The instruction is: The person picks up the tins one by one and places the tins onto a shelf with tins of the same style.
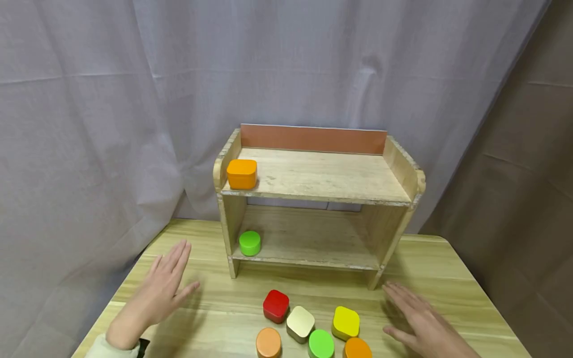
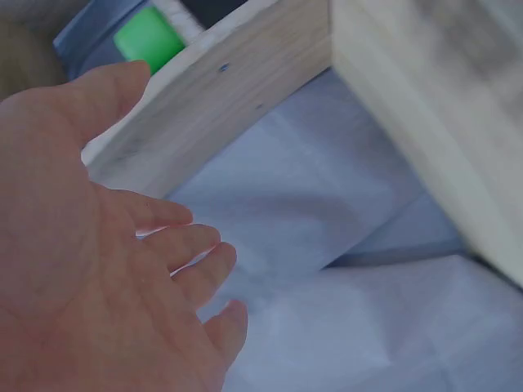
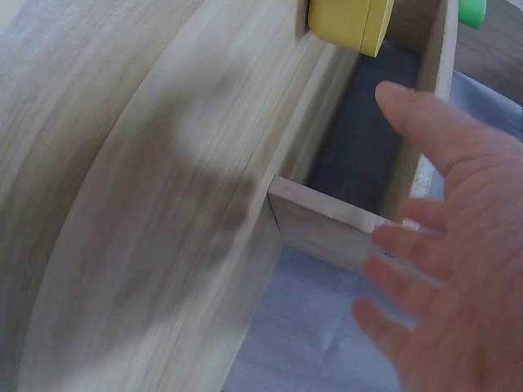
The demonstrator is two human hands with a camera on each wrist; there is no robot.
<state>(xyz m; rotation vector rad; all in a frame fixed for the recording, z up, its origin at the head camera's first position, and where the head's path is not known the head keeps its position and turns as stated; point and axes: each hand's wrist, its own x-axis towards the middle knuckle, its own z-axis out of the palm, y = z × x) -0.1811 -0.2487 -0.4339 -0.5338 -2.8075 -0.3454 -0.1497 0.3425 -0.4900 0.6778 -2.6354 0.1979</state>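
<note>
My left hand (image 1: 156, 298) hovers over the table's left side, fingers straight and thumb spread, holding nothing. On the other side, my right hand (image 1: 421, 320) is likewise stretched out and bare, near the shelf's right foot. Between the hands stands a two-level wooden shelf (image 1: 313, 181). An orange rounded-square block (image 1: 242, 175) sits at the left of its upper board, and a green round block (image 1: 249, 243) at the left of the lower board. In front lie a red block (image 1: 275, 306), a cream block (image 1: 300, 323) and a yellow block (image 1: 345, 322). Neither hand touches any block.
Closer to the front edge are a light-orange round block (image 1: 268, 343), a green round block (image 1: 321, 344) and an orange round block (image 1: 357, 349), the last cut off by the frame. Grey curtain (image 1: 286, 59) hangs behind the wooden table (image 1: 201, 328), with darker cloth on the right.
</note>
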